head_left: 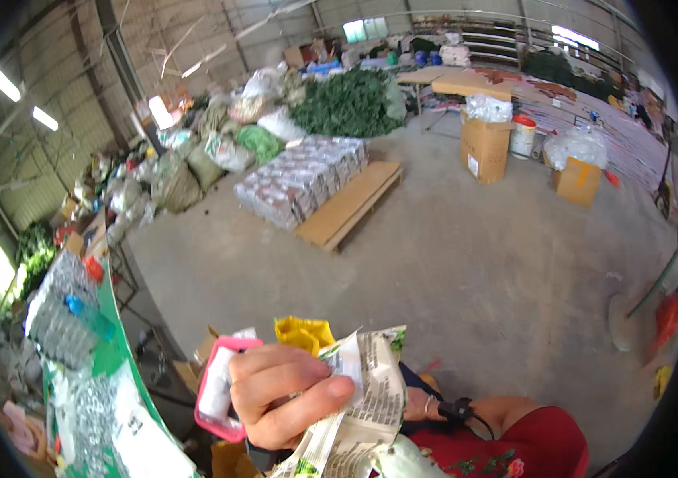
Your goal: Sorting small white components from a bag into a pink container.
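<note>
Around me is a big shed with a bare concrete floor (pixel 466 255). A long wooden pallet (pixel 348 205) lies on it, carrying a block of shrink-wrapped packs (pixel 301 180), and behind that rises a heap of stuffed sacks (pixel 219 143) and a dark green mound (pixel 351 102). Two open cardboard boxes (pixel 484 147) stand well apart to the right. At my left is a green table edge (pixel 120 350) piled with clear bags (pixel 60 319). Close in front of me, my left hand (pixel 283 394) is closed around a crumpled printed paper packet (pixel 367 398), thumb pressed across its face, together with a yellow scrap (pixel 303 333) at the top and a pink-framed flat thing (pixel 215 390) behind my fingers. My right hand (pixel 419 405) is mostly hidden behind the packet; I cannot tell its grip.
</note>
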Available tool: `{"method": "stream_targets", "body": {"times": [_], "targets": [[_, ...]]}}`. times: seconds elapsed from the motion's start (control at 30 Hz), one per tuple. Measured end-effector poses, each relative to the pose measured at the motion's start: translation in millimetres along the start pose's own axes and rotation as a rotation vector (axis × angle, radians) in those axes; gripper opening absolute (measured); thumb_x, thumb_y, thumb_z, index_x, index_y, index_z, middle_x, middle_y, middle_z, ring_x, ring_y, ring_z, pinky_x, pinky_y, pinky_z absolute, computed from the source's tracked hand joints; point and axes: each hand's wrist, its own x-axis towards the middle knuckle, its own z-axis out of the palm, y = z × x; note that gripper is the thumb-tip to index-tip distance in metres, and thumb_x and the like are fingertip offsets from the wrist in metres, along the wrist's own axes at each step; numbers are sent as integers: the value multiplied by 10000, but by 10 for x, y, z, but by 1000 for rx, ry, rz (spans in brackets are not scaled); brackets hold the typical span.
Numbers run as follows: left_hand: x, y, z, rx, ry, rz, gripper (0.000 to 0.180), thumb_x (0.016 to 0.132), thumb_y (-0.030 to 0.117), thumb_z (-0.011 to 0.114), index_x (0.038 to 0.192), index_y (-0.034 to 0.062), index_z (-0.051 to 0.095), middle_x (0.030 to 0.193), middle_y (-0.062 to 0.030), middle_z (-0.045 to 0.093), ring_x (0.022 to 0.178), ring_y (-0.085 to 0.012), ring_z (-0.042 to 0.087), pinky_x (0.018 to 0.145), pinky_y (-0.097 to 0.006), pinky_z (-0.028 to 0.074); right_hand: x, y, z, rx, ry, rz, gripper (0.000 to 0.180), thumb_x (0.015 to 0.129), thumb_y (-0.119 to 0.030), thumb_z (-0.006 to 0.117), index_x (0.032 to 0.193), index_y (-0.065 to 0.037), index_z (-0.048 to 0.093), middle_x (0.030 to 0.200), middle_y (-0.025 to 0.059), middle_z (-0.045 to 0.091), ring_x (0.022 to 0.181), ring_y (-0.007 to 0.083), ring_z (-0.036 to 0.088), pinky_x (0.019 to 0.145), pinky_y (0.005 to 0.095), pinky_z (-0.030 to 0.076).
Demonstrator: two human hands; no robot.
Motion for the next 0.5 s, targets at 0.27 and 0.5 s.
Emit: {"method": "stream_targets", "body": {"times": [0.27,0.5], "targets": [[153,-183,353,-81,16,145,282,695,198,781,953,107,713,885,-44,581,757,-175,570,617,-267,512,53,167,276,73,-38,-103,205,936,-296,548,953,-138,678,855,39,634,849,265,625,745,403,485],[177,-252,930,-134,-157,-38,341,652,150,816,958,56,696,915,-59,598,787,-196,569,682,-295,463,99,318,691,347,-23,-59,334,888,-321,594,1132,-98,640,1016,139,691,1012,311,639,848,415,495]]}}
